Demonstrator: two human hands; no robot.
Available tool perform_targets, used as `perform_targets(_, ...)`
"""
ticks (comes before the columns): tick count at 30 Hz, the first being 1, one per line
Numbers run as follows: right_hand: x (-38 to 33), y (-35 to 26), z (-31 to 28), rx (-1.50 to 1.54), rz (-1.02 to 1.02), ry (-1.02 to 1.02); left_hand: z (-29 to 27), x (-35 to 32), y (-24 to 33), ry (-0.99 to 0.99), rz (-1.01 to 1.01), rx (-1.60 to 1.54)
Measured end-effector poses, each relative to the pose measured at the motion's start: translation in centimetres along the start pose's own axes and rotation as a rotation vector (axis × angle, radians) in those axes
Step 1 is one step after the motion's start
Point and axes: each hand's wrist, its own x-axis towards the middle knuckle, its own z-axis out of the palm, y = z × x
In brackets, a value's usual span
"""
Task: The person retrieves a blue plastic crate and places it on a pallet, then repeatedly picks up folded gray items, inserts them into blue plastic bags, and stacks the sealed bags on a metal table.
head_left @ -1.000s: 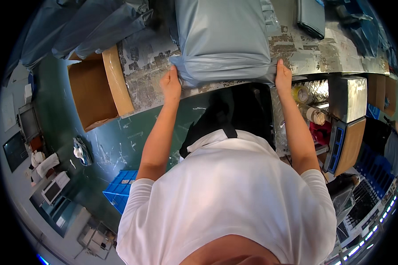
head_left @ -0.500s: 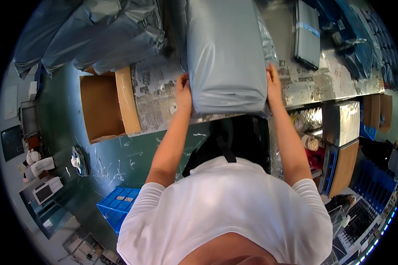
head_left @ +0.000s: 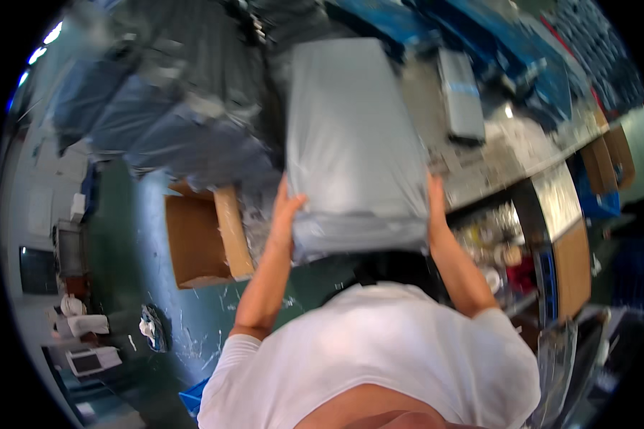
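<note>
A large box-shaped package in grey plastic wrapping (head_left: pixel 358 143) lies lengthwise between my hands, its folded near end toward my body. My left hand (head_left: pixel 286 211) grips its left side near that end, thumb over the top edge. On the opposite side my right hand (head_left: pixel 437 207) presses against the wrapping, fingers pointing away from me. The undersides of both hands are hidden. To the right of the package, a flat stack of folded grey bags (head_left: pixel 461 100) with a light blue band lies on the worn metal table (head_left: pixel 501 154).
Several grey wrapped packages (head_left: pixel 172 129) are piled at the far left. An open cardboard box (head_left: pixel 200 239) stands below them at the table's left end. Blue plastic packaging (head_left: pixel 508 57) lies at the far right. Under the table, a shelf holds tape rolls (head_left: pixel 508 255).
My view has tilted and shifted, so the table and its surroundings appear lower. The package, still between both hands, now shows its far end and seems lifted closer to me; the picture is blurred.
</note>
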Motion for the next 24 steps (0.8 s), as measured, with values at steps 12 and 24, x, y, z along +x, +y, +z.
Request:
perform_targets(12, 4.1, -13.6, 13.8, -0.026, -1.056, -0.385, -2.1, -3.3, 20.1, -0.367, 1.365, 0.535)
perform_targets(24, 1.5, -24.5, 54.3, -0.133, -0.903, -0.999, -10.3, -0.8, 49.6, 0.202, 1.119, -0.122)
